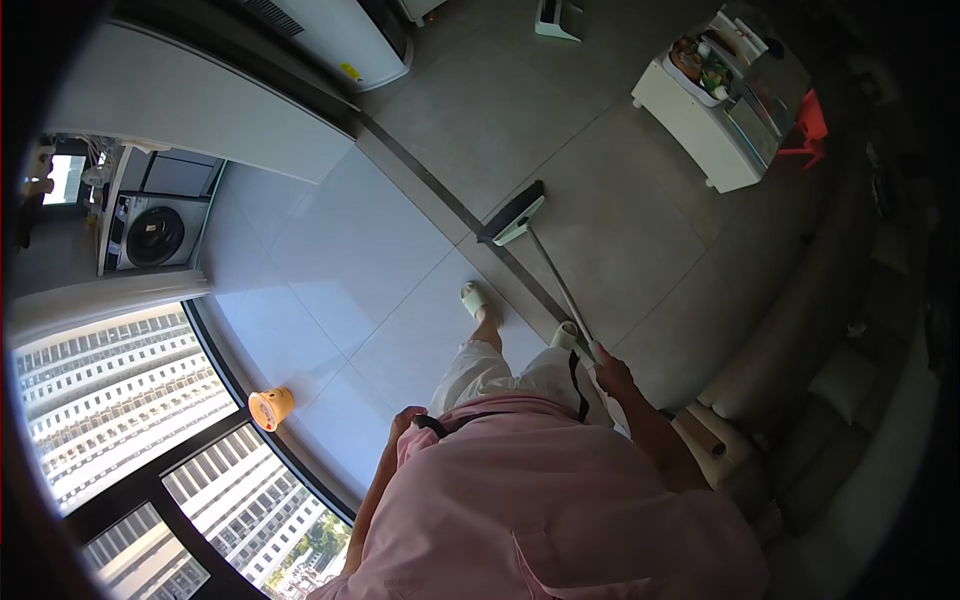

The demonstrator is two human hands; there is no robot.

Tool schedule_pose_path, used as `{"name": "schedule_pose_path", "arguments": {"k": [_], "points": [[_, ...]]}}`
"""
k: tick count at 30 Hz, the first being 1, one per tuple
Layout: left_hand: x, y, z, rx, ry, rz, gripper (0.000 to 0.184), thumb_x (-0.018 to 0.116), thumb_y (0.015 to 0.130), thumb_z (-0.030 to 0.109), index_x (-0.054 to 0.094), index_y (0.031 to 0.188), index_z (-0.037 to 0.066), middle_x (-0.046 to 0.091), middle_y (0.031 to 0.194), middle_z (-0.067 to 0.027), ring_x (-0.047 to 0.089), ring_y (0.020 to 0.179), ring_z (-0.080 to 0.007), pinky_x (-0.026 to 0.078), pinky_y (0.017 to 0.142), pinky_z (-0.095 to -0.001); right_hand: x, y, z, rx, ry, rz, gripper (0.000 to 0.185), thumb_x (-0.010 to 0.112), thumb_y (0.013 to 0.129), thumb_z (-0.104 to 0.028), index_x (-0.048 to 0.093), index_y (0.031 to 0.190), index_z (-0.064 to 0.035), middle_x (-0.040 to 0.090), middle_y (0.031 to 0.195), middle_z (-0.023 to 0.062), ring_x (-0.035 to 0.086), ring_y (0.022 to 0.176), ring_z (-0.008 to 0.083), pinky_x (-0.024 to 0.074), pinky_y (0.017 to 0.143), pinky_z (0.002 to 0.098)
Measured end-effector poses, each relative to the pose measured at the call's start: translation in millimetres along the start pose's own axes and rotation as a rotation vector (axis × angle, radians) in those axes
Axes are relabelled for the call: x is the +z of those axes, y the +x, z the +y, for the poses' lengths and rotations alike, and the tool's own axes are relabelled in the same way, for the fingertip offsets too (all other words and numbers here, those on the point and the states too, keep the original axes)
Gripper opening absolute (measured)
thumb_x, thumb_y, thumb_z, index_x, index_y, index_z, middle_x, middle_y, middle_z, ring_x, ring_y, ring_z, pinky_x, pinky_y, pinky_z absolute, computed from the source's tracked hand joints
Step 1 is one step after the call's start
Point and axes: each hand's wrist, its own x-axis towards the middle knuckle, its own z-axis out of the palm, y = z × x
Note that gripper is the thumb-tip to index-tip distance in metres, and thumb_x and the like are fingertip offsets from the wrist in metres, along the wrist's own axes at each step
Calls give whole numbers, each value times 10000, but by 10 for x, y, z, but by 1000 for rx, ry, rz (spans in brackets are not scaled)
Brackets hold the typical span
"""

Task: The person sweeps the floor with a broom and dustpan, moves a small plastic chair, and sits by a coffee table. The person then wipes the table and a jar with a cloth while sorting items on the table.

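Note:
My right hand [613, 374] is wrapped round the upper end of the broom's long thin handle. The broom [515, 215] slants away from me, its dark bristles and pale green head at the dark floor strip. My left hand [406, 420] is curled at my waist, beside the pink shirt [530, 480] and a black strap [432, 426]. Whatever those fingers hold, if anything, is hidden. A pale slipper [475, 298] shows on one foot, and the other slipper [565, 334] is near the broom handle.
A dustpan [560, 22] stands at the far top. On the right are a white wheeled table [700, 135] with items on top, a red stool [808, 130] and a sofa [790, 370]. An orange bucket [270, 408] stands by the window; a washing machine [155, 235] is farther left.

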Motion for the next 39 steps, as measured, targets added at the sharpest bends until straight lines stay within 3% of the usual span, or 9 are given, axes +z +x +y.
{"name": "schedule_pose_path", "arguments": {"k": [2,5,6,9,16,19,24,31,39], "points": [[121,429,-855,197,83,55,223,641,860,311,686,971,124,697,865,-79,678,831,-214,523,696,-322,-198,463,-584,-11,-42,12,577,475,876,-176,317,1431,-196,662,860,165,622,538,250,531,551,380],[-821,193,742,-125,10,36,209,642,853,285,688,949,105,696,876,-101,680,833,-209,522,688,-311,-578,997,-1631,130,98,-18,552,486,901,-189,328,1429,-195,661,834,148,603,501,195,517,527,362],[-978,347,696,-206,63,-90,238,621,857,263,671,961,55,691,846,-109,674,771,-190,520,677,-304,-709,1130,-1935,157,102,-16,548,494,907,-196,328,1430,-193,659,823,147,598,492,186,514,521,360],[-1389,369,1105,-286,-251,96,278,597,868,261,652,977,11,683,808,-99,652,714,-162,518,658,-299,-906,1329,-2364,52,149,14,564,515,904,-199,320,1433,-183,656,806,149,587,474,189,510,506,361],[-1600,565,830,-371,-498,235,266,581,884,216,630,995,-21,677,795,-90,634,675,-145,511,629,-265,-1084,784,-2508,-302,-202,64,627,586,858,-249,330,1427,-193,650,990,220,643,906,359,505,757,442],[-1443,543,711,-435,-552,230,262,581,890,219,630,996,-15,677,795,-82,634,670,-141,512,627,-270,-1170,903,-3059,-237,-316,-100,635,606,838,-271,350,1416,-218,641,996,230,621,923,392,484,804,459],[-1272,294,716,-465,-605,227,243,594,883,242,638,999,33,678,799,-49,629,672,-110,493,564,-252,-813,1612,-3778,-452,-509,-154,513,572,862,-309,435,1356,-299,659,993,163,637,895,352,497,763,454],[-919,-151,933,-707,-789,464,231,610,874,223,641,990,26,680,780,-63,635,667,-109,487,542,-232,-750,2238,-4568,-464,-794,-283,485,551,879,-346,427,1347,-376,650,1062,108,631,958,307,506,812,414],[586,-56,1183,-758,-748,735,287,645,850,228,643,1013,-9,683,814,-81,618,701,-120,500,623,-272,-2793,2870,-3859,-196,-1068,-233,488,534,902,-322,393,1359,-420,607,1173,73,589,1061,283,475,887,402]]}}
